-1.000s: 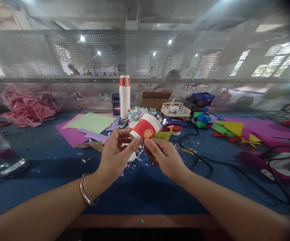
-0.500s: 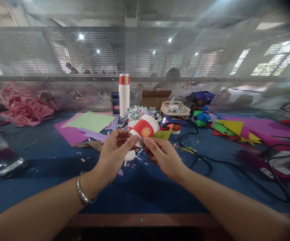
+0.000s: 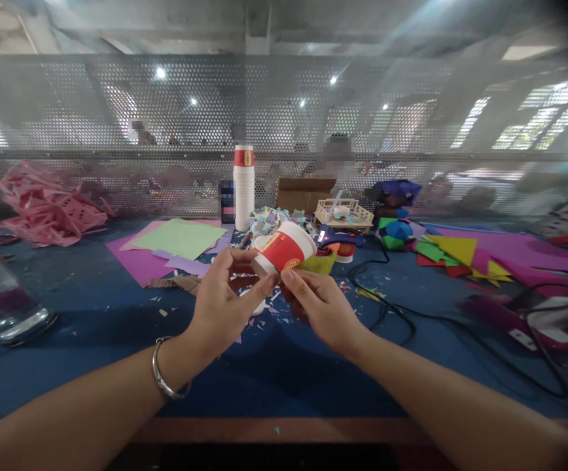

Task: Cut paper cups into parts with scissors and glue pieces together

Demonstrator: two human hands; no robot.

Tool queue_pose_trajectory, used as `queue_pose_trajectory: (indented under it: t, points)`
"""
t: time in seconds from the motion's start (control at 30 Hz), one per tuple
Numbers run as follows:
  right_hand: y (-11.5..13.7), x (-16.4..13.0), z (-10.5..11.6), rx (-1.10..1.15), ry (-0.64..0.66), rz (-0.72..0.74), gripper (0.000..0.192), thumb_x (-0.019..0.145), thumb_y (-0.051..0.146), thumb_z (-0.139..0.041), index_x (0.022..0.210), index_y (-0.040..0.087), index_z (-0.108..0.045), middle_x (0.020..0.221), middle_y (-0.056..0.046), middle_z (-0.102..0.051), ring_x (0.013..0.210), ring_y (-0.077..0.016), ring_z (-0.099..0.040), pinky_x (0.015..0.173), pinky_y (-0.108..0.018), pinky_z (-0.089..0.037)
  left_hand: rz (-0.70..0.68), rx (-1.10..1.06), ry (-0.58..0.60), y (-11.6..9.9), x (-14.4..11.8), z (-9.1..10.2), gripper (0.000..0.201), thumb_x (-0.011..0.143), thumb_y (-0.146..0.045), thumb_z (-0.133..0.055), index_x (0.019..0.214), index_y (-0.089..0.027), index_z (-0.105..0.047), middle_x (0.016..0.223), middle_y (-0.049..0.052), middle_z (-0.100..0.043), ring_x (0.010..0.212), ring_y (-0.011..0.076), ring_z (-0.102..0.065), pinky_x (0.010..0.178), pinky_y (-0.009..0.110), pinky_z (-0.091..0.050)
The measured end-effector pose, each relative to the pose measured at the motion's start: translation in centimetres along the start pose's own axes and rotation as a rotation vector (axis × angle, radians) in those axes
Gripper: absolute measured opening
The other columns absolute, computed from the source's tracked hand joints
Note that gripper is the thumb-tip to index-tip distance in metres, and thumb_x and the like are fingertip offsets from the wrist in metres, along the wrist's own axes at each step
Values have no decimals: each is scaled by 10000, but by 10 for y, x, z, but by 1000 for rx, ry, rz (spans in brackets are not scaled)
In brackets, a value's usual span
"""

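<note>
A red and white paper cup [image 3: 288, 247] is held tilted between both hands above the blue table. My left hand [image 3: 228, 294] grips it near its base, thumb in front and fingers behind. With thumb and bent fingers, my right hand [image 3: 320, 302] pinches the cup's lower side close to the left thumb. Most fingertips behind the cup are hidden. Below the cup, a small white piece [image 3: 253, 303] lies among paper scraps, partly covered by the left hand.
Behind stands a tall stack of paper cups [image 3: 244, 193]. Coloured paper sheets [image 3: 178, 239] lie left of it, and a pink paper heap [image 3: 51, 206] farther left. A clear container [image 3: 6, 301] stands at the left edge. A black cable [image 3: 431, 311] crosses the right side.
The cup has been turned in the hands: its gold emblem has shifted down toward the right thumb, and other gold print now shows at its left. Both hands stay nearly in place.
</note>
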State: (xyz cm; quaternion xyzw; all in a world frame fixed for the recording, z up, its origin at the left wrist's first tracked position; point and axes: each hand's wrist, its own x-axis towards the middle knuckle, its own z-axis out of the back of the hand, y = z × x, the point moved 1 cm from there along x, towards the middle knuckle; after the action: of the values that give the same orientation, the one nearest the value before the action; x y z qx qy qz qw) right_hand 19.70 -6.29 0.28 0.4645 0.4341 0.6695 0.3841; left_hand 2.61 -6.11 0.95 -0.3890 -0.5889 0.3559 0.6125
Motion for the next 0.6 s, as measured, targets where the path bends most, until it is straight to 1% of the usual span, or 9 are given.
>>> queue_pose_trajectory:
  t: [0.07, 0.17, 0.33, 0.47, 0.6]
  points:
    - [1, 0, -1, 9, 9, -3, 538, 974, 640, -484, 658, 207, -449, 560, 65, -335, 448, -72, -264, 428, -254, -211, -3, 0, -7, -1, 1, 0, 422, 775, -302, -826, 1100, -177, -586, 976, 69, -725, 865, 172, -711, 701, 272, -609]
    - [4, -1, -1, 9, 20, 9, 547, 971, 651, -482, 653, 209, -428, 552, 70, -323, 448, -70, -266, 431, -252, -207, 27, -16, -12, -3, 1, 0, 424, 769, -306, -826, 1096, -169, -593, 953, 65, -726, 841, 163, -706, 699, 267, -609]
    - [4, -1, -1, -3, 15, 20, 550, 968, 658, -478, 652, 209, -445, 524, 79, -301, 435, -71, -264, 429, -254, -207, 67, -40, -10, -6, -1, -2, 418, 768, -326, -822, 1083, -165, -600, 930, 58, -724, 824, 159, -700, 699, 270, -605]
    - [3, -1, -1, -6, 4, 17, 546, 972, 647, -484, 652, 205, -454, 534, 73, -328, 439, -69, -280, 435, -254, -218, 85, -25, -33, -6, -1, -1, 401, 778, -354, -819, 1068, -166, -616, 886, 41, -709, 785, 147, -687, 663, 253, -584]
    - [3, -1, 0, -45, -6, 32, 537, 978, 639, -481, 666, 202, -467, 545, 65, -357, 449, -72, -308, 442, -254, -233, 113, -59, -29, -5, -1, 0, 401, 815, -399, -793, 1101, -173, -627, 954, 62, -711, 810, 154, -686, 659, 258, -567]
